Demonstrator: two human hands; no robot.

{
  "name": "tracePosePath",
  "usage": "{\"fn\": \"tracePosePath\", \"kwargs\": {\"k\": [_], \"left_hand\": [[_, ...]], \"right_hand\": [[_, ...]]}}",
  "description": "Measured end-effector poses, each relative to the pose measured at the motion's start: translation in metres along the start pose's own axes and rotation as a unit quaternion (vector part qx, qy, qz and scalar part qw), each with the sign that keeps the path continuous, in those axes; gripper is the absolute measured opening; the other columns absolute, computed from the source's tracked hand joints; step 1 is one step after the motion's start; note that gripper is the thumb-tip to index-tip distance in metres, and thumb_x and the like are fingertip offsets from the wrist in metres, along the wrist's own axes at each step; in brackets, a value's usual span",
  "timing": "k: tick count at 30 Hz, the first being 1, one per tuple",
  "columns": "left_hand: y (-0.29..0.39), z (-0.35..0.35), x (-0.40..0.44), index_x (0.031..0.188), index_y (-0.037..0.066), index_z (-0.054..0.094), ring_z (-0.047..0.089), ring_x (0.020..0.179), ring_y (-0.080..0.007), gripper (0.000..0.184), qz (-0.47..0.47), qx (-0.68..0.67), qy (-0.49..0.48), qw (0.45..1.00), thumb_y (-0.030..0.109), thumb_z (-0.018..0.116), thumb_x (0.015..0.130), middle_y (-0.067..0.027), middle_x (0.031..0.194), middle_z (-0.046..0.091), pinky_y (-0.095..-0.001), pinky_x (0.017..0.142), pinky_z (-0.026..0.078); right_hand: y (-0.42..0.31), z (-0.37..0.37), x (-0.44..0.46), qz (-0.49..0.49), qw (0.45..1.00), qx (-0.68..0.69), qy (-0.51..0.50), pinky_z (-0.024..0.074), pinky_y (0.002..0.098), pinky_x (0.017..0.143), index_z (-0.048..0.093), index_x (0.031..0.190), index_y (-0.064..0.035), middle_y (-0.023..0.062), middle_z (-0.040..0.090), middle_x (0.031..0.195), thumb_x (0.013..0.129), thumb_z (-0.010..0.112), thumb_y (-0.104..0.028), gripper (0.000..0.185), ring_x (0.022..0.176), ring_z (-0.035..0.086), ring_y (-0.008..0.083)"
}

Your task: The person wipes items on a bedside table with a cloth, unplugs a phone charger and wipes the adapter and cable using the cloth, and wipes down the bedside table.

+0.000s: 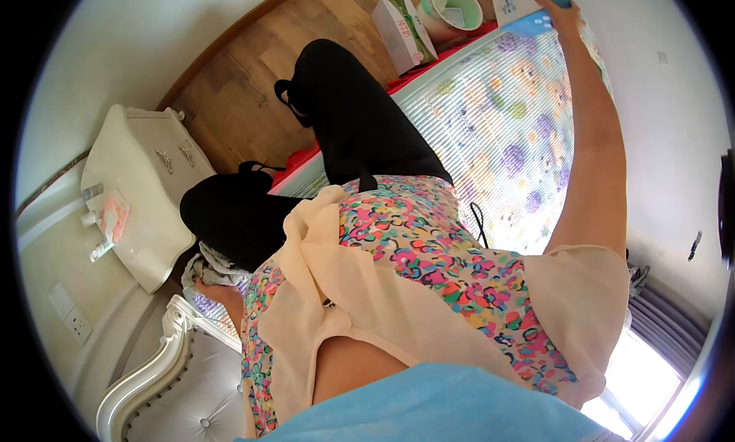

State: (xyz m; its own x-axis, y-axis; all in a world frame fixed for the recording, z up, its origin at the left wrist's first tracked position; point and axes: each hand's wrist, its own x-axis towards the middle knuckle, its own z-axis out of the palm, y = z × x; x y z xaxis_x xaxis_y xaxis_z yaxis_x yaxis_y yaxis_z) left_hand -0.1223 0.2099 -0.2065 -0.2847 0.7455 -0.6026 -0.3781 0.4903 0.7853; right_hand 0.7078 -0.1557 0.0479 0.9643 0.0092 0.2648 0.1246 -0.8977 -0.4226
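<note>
My right arm stretches far out to the upper right, where my right hand (pixel 563 15) grips a white and blue box (pixel 517 4) at the far end of the bed. A teal part shows between its fingers; the print is too small to read. Low on the left, my left hand (pixel 217 290) is beside the headboard, with its fingers against a crumpled grey cloth (pixel 210 267). Those fingers look curled and are partly hidden. Under me lies a ribbed, flower-patterned mat (pixel 490 136) on the bed.
A white cabinet (pixel 145 189) stands left of my knees, with small bottles and a pink packet (pixel 115 215) on top. On the wooden floor (pixel 237 67), a white and green carton (pixel 404 35) is next to a pale green bin (pixel 452 13). The padded headboard (pixel 184 381) is at lower left.
</note>
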Motion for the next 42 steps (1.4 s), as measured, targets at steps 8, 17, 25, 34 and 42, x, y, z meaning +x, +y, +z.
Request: {"fn": "tracePosePath", "kwargs": {"k": [8,17,25,34,42], "left_hand": [[0.010,0.004,-0.004,0.126,0.001,0.049,0.049,0.119,-0.0305,0.050,0.031,0.031,-0.007,0.999,0.036,0.044,0.090,-0.0131,0.129,0.052,-0.0413,0.101,0.040],[0.032,-0.011,0.016,0.126,0.001,0.049,0.050,0.119,-0.0315,0.048,0.060,0.037,-0.032,0.997,0.033,0.041,0.091,-0.0134,0.128,0.053,-0.0435,0.101,0.040],[0.044,-0.010,0.017,0.123,0.001,0.052,0.054,0.115,-0.0324,0.047,0.101,0.056,-0.100,0.988,0.028,0.035,0.088,-0.0152,0.125,0.055,-0.0439,0.099,0.044],[0.010,-0.042,0.040,0.119,0.001,0.054,0.055,0.108,-0.0283,0.039,0.099,-0.108,0.052,0.988,0.023,0.053,0.087,-0.0128,0.117,0.057,-0.0381,0.094,0.045],[-0.001,-0.073,0.049,0.122,0.000,0.051,0.052,0.115,-0.0286,0.043,0.068,-0.043,-0.007,0.997,0.027,0.046,0.089,-0.0141,0.122,0.055,-0.0405,0.100,0.041]], "right_hand": [[0.131,0.015,0.044,0.195,0.973,-0.078,0.090,0.0533,0.0308,0.066,0.034,0.135,0.0102,0.0285,0.039,0.125,0.043,0.085,-0.054,0.123,0.086,0.059,0.0250],[0.077,-0.016,-0.019,0.309,0.945,-0.088,0.059,0.0354,0.0465,0.103,0.015,0.142,0.0089,0.0339,0.016,0.145,0.046,0.081,-0.058,0.135,0.131,0.034,0.0428],[0.163,0.028,0.008,0.369,0.917,-0.142,0.061,0.0103,0.0490,0.113,0.008,0.144,0.0084,0.0349,0.007,0.148,0.053,0.066,-0.076,0.138,0.139,0.013,0.0447],[0.131,0.050,0.011,0.226,0.929,-0.292,0.000,0.0215,0.0564,0.108,0.019,0.144,0.0040,0.0286,0.022,0.147,0.054,0.061,-0.082,0.131,0.136,0.022,0.0447],[0.143,0.011,0.000,0.262,0.915,-0.308,0.002,0.0238,0.0560,0.106,0.022,0.143,0.0045,0.0280,0.025,0.146,0.054,0.061,-0.083,0.130,0.134,0.026,0.0432]]}}
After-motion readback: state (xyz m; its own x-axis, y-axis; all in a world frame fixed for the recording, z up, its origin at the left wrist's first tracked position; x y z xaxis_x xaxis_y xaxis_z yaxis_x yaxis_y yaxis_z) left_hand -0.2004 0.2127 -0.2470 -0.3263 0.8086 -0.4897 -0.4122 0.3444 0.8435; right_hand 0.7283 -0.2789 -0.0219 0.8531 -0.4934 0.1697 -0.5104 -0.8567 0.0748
